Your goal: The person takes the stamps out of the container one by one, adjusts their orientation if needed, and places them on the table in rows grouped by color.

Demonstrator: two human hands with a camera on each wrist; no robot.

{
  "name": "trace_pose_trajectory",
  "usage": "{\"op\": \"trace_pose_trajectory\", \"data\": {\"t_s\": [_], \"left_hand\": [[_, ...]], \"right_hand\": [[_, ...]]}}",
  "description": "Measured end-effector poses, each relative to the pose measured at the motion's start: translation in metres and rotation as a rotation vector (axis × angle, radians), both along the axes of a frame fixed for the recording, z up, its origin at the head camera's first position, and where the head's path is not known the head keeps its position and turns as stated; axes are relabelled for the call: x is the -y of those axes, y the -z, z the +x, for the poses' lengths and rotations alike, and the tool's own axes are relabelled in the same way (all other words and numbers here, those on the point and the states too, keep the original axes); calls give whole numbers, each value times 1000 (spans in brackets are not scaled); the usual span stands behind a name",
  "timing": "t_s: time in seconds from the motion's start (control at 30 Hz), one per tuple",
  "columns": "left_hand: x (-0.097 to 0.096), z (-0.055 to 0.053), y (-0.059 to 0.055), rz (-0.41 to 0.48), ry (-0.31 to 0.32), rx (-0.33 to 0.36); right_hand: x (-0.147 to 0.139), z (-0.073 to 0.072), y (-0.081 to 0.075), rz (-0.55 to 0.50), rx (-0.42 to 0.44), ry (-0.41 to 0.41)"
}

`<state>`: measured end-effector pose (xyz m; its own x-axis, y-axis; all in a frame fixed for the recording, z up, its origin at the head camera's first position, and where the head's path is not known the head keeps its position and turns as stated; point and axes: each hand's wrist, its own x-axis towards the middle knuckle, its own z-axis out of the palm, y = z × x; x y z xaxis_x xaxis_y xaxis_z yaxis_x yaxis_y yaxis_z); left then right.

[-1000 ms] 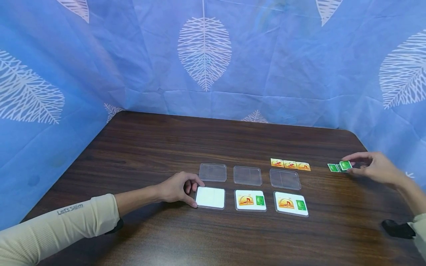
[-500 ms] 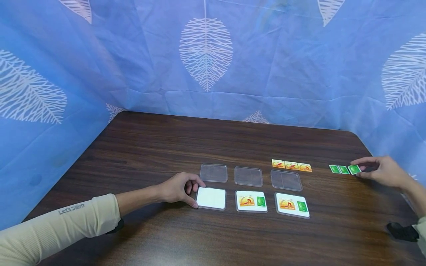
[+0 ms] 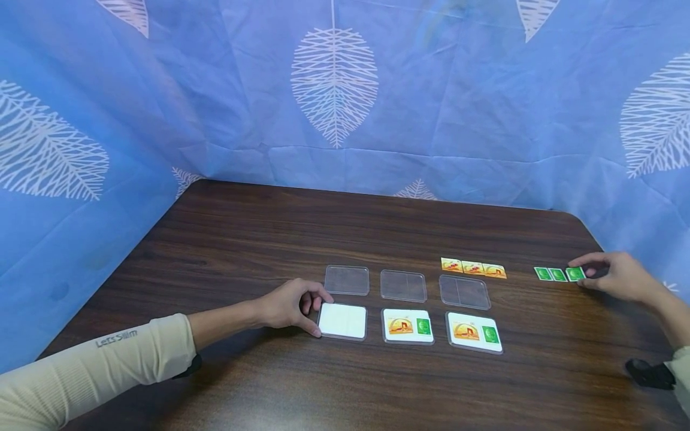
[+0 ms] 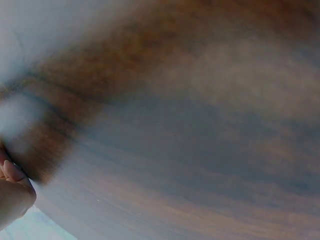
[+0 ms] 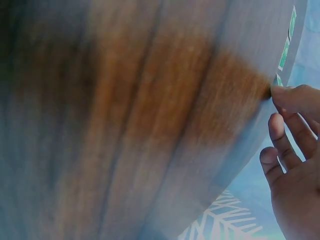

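Observation:
At the front left of the rows, my left hand [image 3: 288, 304] holds a clear plastic case with a white card [image 3: 342, 321] by its left corners. Two matching cases beside it, the middle case [image 3: 408, 340] and the right case [image 3: 474, 347], each contain a white card with an orange stamp and a green stamp. Far to the right, my right hand [image 3: 620, 276] pinches the rightmost green stamp [image 3: 575, 274] at its right side, flat on the table. Two more green stamps [image 3: 550, 275] lie in line to its left. Only part of the left fingers [image 4: 15, 175] shows in the left wrist view.
Behind the front cases lie three clear lids: the left lid [image 3: 347, 280], middle lid [image 3: 403, 285] and right lid [image 3: 465, 292]. A row of three orange stamps [image 3: 472, 268] lies beyond the right lid. A blue leaf-patterned curtain [image 3: 242, 90] borders the wooden table [image 3: 259, 389].
My right hand has moved right with the third green stamp, from overlapping the others to the row's right end, and lowered it flat. The left hand stays at its case.

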<state>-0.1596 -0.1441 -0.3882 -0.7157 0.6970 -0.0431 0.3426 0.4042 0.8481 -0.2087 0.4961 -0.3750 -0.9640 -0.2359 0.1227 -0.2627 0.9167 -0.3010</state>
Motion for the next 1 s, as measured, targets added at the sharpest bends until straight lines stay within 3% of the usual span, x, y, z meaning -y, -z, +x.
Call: {"op": "trace_pose_trajectory", "data": {"t_s": [0.33, 1.0], "left_hand": [[0, 0, 0, 5, 4, -5], [0, -1, 1, 9, 8, -11]], "right_hand": [[1, -4, -4, 23, 61, 6], [2, -5, -5, 35, 55, -2]]}}
